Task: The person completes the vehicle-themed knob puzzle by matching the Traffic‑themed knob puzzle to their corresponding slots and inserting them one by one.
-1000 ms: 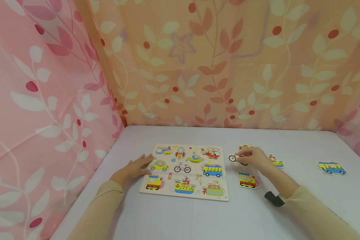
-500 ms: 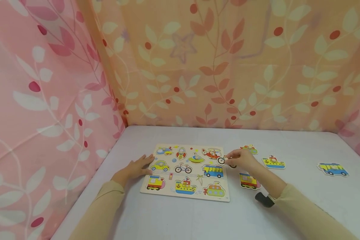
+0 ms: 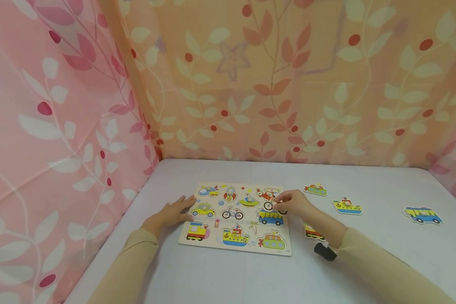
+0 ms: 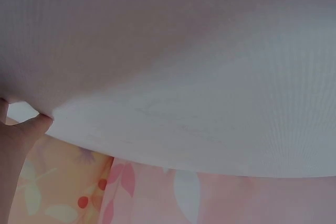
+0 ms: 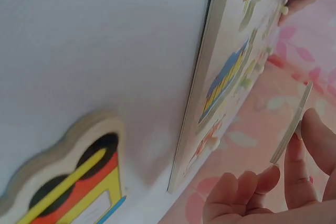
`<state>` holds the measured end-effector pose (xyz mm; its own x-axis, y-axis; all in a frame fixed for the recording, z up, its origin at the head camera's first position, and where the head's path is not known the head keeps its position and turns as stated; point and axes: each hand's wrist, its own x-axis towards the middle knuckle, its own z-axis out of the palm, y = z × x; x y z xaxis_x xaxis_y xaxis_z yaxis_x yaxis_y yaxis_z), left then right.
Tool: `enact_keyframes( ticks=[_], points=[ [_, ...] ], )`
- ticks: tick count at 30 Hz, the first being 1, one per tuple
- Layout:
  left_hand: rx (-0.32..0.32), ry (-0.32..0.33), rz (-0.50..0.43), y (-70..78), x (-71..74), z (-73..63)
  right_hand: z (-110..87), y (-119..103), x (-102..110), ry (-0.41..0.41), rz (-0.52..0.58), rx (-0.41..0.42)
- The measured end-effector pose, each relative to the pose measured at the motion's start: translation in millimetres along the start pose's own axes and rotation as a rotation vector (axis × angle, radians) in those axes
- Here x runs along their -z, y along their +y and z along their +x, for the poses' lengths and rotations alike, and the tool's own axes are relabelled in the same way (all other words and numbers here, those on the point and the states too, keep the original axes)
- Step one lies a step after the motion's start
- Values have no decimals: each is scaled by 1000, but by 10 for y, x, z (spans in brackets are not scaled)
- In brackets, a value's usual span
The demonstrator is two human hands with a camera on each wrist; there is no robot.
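1. White bench (image 3: 232, 274), floral curtain (image 3: 213, 84) behind.
2. Right hand (image 3: 295, 204) nearly closed, pinching bicycle piece (image 3: 269, 205) above right side of puzzle board (image 3: 215, 237).
3. Left hand (image 3: 172, 212) spread, touching puzzle board's left edge.
4. Step: probably placement, not yet seated; next calls for alignment over bicycle recess (image 3: 232, 213), further left.

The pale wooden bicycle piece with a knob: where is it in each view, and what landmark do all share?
Head: bicycle piece right of centre, pinched by the right hand over the pale rectangular board.
Left wrist: absent.
Right wrist: far right, edge-on in that hand.
Shared: pink leaf-patterned curtain.
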<state>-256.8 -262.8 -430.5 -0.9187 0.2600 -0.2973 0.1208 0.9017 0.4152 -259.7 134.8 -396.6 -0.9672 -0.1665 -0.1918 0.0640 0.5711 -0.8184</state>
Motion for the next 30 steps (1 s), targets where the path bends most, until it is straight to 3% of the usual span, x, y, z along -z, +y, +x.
enact_keyframes(
  ticks=[11,30],
  points=[
    [-20,-5,-26,-3,8,-12,79,-51,-207,-51,25,-31],
    [-16,-7,-24,-8,8,8,225,-251,-546,-37,77,-68]
  ],
)
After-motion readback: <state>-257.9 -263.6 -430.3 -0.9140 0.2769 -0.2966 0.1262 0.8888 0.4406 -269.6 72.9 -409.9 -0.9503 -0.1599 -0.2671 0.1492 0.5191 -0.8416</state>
